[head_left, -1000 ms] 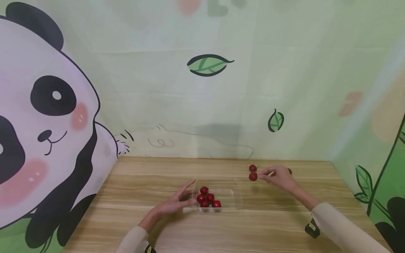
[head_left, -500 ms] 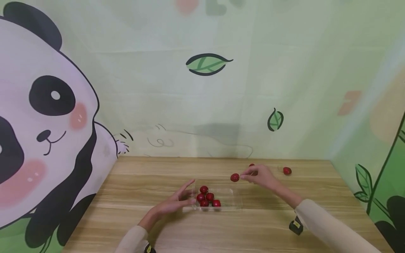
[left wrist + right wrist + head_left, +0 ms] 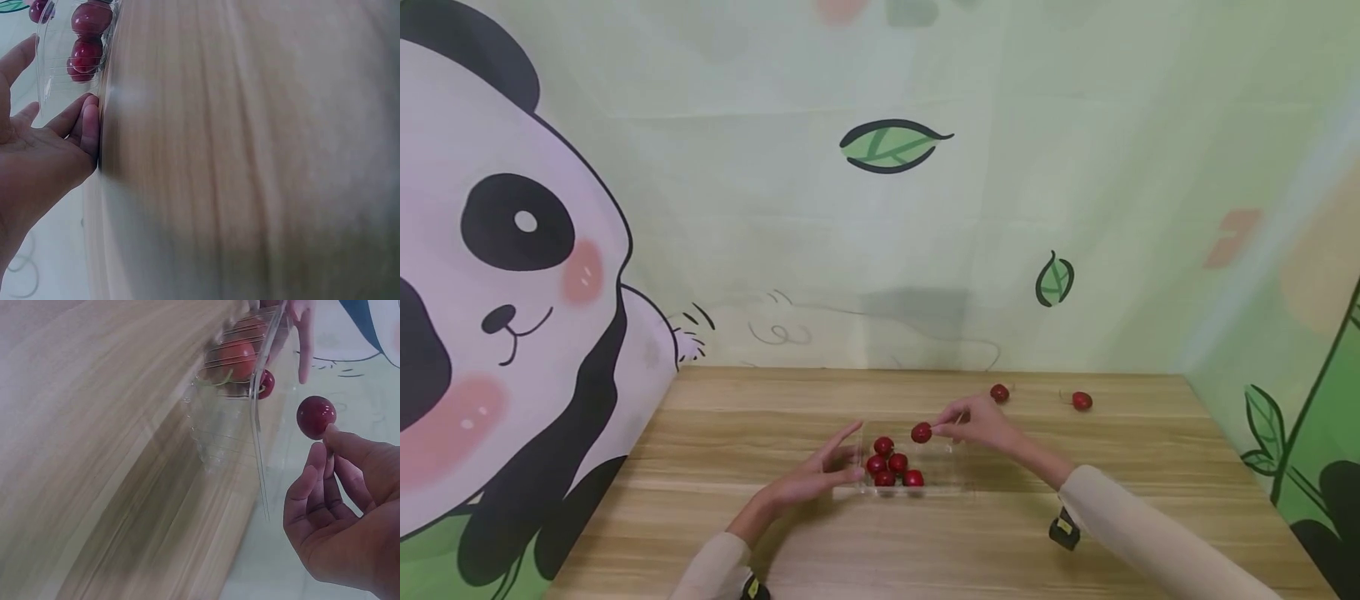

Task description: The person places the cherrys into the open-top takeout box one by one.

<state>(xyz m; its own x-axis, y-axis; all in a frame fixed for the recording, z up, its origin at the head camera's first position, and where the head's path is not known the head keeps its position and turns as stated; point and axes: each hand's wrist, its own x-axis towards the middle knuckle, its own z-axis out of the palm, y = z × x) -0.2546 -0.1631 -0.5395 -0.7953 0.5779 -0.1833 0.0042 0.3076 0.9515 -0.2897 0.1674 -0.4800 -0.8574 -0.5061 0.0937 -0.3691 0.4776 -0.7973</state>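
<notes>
A clear plastic box (image 3: 942, 468) lies on the wooden table, with several red cherries (image 3: 897, 462) gathered in its left half. My left hand (image 3: 812, 481) is at the box's left end, thumb and fingers spread around the corner; in the left wrist view its fingers (image 3: 65, 120) reach to the box wall. My right hand (image 3: 979, 423) pinches one cherry (image 3: 921, 432) at its stem side, between thumb and fingertips. That cherry hangs over the far side of the box. In the right wrist view the held cherry (image 3: 316, 417) is beside the box rim (image 3: 255, 412), apart from it.
Two loose cherries lie at the back right of the table: one (image 3: 999, 392) just behind my right hand, the other (image 3: 1082, 401) farther right, both with stems. A printed panda backdrop (image 3: 775, 208) rises along the table's back edge.
My right hand has carried the pinched cherry leftward from the back right to over the box. The left hand stays at the box's left end.
</notes>
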